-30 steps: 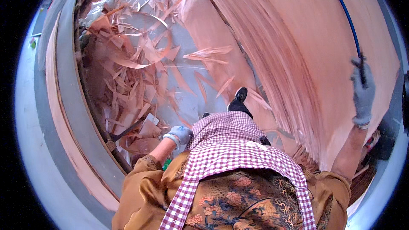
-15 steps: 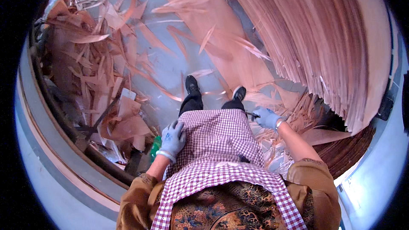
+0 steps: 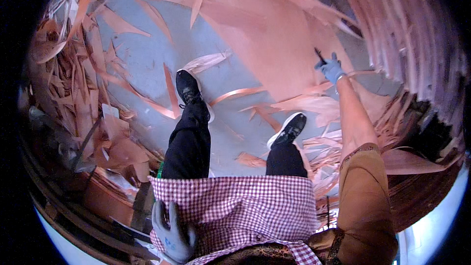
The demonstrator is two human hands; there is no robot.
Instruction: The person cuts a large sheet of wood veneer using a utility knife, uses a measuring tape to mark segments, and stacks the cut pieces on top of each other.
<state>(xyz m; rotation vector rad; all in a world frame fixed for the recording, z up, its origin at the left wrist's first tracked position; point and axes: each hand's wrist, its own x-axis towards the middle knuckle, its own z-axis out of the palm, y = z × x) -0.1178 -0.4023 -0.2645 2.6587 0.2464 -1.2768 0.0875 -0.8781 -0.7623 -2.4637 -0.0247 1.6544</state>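
Note:
My right hand [image 3: 331,70], in a grey-blue glove, reaches out over a wide wood veneer sheet [image 3: 274,44] on the floor. Its fingers close around a slim dark tool [image 3: 320,56], whose exact kind is too small to make out. Near my lap, my gloved left hand [image 3: 172,235] rests against the checked apron [image 3: 235,201] with fingers apart, holding nothing that I can see.
A tall stack of veneer sheets [image 3: 407,29] stands at the right. Torn veneer scraps [image 3: 73,78] heap up on the left, and more strips [image 3: 235,94] lie around my shoes [image 3: 189,88] on the grey floor [image 3: 147,54].
My right hand has moved forward and outward with the dark tool, from beside the apron to above the sheet. The left hand stays at the apron. My view has shifted forward and closer.

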